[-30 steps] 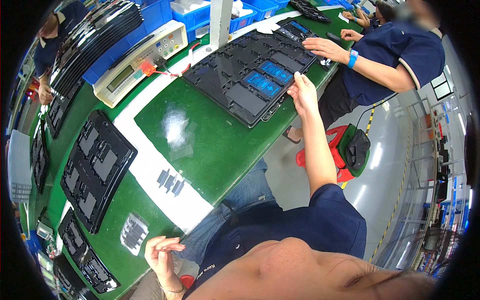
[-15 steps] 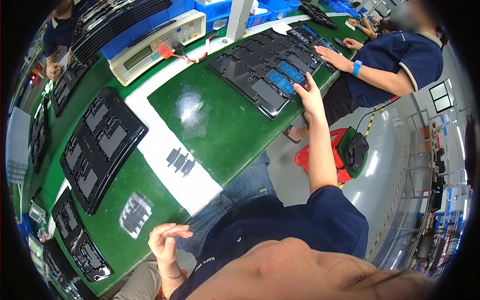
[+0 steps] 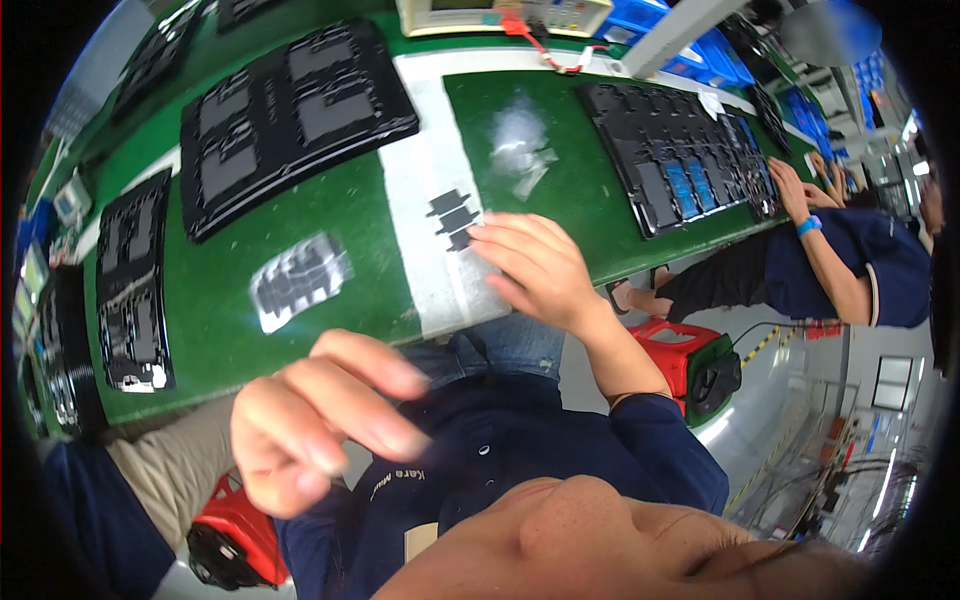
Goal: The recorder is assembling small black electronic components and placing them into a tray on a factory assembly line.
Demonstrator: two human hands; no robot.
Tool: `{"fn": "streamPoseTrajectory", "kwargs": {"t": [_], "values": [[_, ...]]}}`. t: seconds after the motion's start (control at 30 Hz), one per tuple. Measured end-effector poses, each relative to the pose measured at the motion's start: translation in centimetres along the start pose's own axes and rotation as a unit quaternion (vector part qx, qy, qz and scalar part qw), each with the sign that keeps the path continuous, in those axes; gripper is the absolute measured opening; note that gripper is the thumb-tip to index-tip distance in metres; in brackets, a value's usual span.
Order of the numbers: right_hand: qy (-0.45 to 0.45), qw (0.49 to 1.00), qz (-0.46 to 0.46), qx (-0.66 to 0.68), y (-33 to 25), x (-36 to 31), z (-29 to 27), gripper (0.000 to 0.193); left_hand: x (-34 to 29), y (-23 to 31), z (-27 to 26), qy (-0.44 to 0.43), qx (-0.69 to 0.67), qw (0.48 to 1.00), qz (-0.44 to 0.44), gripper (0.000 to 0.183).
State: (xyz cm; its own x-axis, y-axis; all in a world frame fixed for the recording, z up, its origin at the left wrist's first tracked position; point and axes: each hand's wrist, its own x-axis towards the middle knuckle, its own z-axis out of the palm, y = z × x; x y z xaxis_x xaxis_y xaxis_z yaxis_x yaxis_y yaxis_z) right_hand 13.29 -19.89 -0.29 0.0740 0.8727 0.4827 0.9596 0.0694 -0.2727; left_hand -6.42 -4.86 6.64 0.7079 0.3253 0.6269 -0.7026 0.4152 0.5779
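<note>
My right hand (image 3: pixel 540 268) is over the green bench with its fingers stretched out. Its fingertips lie beside a group of small dark flat pieces (image 3: pixel 452 219) on the white strip (image 3: pixel 425 165); whether they touch is hard to tell. Close to the camera and slightly blurred, my left hand (image 3: pixel 325 415) is raised above the front edge, fingers apart and loosely bent, holding nothing visible. Beyond it on the bench lies a clear film sheet (image 3: pixel 298 280) bearing dark grey pieces. A black tray (image 3: pixel 295 120) with grey rectangular parts sits farther back.
At the right, a large black tray (image 3: pixel 655 150) carries blue and grey parts, with a co-worker's hand (image 3: pixel 790 190) at its far end. A smaller black tray (image 3: pixel 133 285) lies at the left. The instrument (image 3: pixel 480 18) with red leads stands behind. Red stools (image 3: pixel 680 355) are below.
My right hand has left the large tray on the right and come to the dark pieces on the white strip. My left hand has risen nearer the camera, and the view has turned.
</note>
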Motion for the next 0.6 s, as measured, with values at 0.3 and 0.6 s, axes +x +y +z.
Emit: {"fn": "streamPoseTrajectory", "kwargs": {"t": [0.3,0.6], "values": [[-0.185,0.982,-0.025,0.040,-1.7,0.4,0.7,0.067,4.7,5.1,1.7,-0.172,-0.007,0.974,-0.150,0.034],[0.029,0.977,-0.180,0.109,0.6,-0.2,1.5,0.019,4.7,-4.2,-5.3,-0.117,0.333,0.859,-0.372,0.030]]}}
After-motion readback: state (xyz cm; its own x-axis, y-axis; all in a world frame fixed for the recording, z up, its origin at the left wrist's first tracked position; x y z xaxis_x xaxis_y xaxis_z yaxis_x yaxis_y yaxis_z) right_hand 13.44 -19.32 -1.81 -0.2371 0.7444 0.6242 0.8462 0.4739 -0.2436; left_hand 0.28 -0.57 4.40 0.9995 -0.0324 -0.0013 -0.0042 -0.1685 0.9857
